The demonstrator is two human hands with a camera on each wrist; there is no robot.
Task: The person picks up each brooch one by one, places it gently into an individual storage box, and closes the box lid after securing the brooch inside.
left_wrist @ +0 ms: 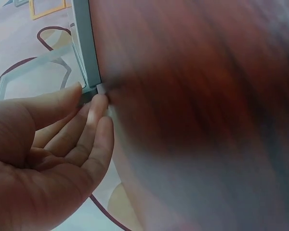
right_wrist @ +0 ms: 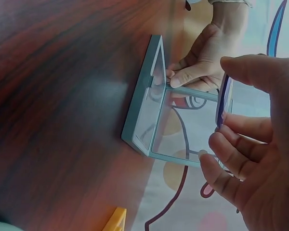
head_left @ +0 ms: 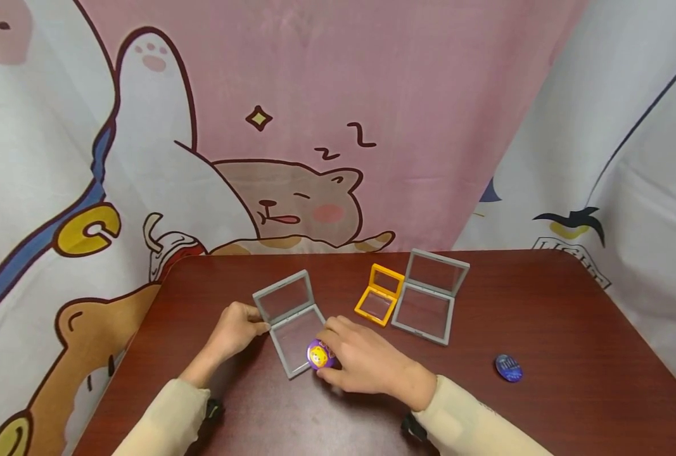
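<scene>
A grey hinged display frame (head_left: pixel 280 353) with clear film panes lies unfolded on the table, its back half raised. At the hinge corner my left hand (head_left: pixel 235 332) pinches this frame between thumb and fingers; the left wrist view also shows the frame's edge (left_wrist: pixel 86 43). My right hand (head_left: pixel 366 358) holds a round purple badge (head_left: pixel 318 354) with a yellow cartoon face over the frame's lower pane. Seen edge-on in the right wrist view, the badge (right_wrist: pixel 223 101) is gripped between thumb and fingers, apart from the pane.
Right of the frame stand a small orange hinged frame (head_left: pixel 362 312) and a second grey frame (head_left: pixel 420 334), both unfolded and close together. A dark blue round badge (head_left: pixel 509 368) lies farther right on the brown table (head_left: pixel 571 329). A cartoon-printed curtain (head_left: pixel 417 126) hangs behind.
</scene>
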